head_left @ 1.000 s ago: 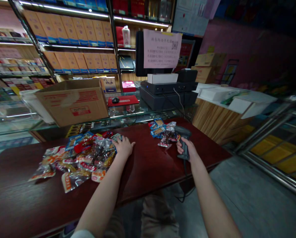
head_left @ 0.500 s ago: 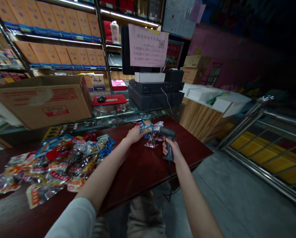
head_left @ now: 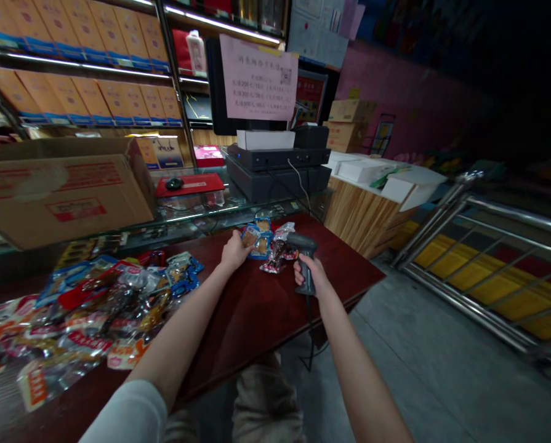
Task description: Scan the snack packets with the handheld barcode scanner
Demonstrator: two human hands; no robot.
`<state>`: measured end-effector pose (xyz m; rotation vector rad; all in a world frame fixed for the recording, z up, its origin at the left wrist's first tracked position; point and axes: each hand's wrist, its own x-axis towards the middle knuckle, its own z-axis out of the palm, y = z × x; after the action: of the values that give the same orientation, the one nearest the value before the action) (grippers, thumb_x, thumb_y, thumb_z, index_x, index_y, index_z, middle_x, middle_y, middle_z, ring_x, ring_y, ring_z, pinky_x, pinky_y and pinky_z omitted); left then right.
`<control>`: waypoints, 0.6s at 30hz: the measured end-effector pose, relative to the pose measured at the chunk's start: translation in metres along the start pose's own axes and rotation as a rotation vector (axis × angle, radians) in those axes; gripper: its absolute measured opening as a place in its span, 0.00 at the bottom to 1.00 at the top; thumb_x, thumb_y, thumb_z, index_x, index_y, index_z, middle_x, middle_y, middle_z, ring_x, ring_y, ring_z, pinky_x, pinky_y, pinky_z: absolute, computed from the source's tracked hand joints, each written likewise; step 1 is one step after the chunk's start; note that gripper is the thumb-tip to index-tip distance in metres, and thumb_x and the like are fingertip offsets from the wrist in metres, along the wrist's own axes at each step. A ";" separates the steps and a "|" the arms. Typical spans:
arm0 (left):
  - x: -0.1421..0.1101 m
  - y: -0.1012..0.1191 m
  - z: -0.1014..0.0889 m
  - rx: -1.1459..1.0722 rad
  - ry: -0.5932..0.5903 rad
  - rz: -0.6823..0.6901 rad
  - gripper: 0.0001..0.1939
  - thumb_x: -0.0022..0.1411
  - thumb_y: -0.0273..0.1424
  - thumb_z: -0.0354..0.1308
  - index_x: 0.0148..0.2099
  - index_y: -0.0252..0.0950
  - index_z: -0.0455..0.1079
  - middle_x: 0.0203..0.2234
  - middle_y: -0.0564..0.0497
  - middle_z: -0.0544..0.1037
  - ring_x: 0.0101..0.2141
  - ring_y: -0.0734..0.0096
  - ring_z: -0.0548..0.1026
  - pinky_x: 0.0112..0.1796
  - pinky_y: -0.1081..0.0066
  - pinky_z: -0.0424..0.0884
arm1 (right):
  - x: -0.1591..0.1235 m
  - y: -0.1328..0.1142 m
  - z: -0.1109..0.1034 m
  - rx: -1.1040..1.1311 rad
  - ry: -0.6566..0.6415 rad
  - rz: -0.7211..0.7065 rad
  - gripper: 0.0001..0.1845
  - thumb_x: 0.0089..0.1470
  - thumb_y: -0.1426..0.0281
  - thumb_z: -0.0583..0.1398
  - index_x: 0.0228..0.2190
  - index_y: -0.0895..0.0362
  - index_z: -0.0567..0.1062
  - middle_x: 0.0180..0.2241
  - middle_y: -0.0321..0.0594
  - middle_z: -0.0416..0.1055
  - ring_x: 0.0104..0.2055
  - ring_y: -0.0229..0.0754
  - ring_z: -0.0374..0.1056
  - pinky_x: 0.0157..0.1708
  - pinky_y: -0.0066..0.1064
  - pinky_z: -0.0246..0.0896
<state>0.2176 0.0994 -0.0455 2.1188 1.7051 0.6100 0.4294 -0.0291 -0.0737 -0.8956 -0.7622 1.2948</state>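
My right hand (head_left: 313, 275) is wrapped round the handle of a dark grey barcode scanner (head_left: 303, 245), its cord hanging below. The scanner's head points left, over a small group of snack packets. My left hand (head_left: 234, 251) is closed at the left side of that group, its fingers on a blue-edged snack packet (head_left: 250, 236); the fingertips are partly hidden. Beside it lie more blue packets (head_left: 260, 246) and a clear wrapped packet with dark contents (head_left: 277, 249). A big heap of mixed snack packets (head_left: 113, 301) spreads over the left of the dark red table (head_left: 252, 314).
A glass counter (head_left: 196, 215) behind the table carries an open cardboard box (head_left: 72, 191), a mouse (head_left: 174, 184) on a red mat, and a black till (head_left: 275, 175) with a monitor. A metal railing (head_left: 510, 246) stands at the right.
My left hand has moved right, from the big heap to the small group, and closed on a blue packet. My right hand keeps hold of the scanner. The view has turned right.
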 end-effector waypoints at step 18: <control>-0.094 -0.075 -0.050 -0.402 0.231 0.060 0.13 0.61 0.31 0.59 0.48 0.36 0.73 0.41 0.48 0.84 0.42 0.61 0.81 0.46 0.68 0.74 | -0.027 0.038 0.113 0.059 -0.367 0.158 0.21 0.50 0.56 0.68 0.39 0.55 0.70 0.18 0.24 0.63 0.11 0.29 0.53 0.11 0.22 0.47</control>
<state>0.1120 0.0242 -0.0532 1.8722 1.4761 1.1470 0.3095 -0.0399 -0.0543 -0.6887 -0.9460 1.6397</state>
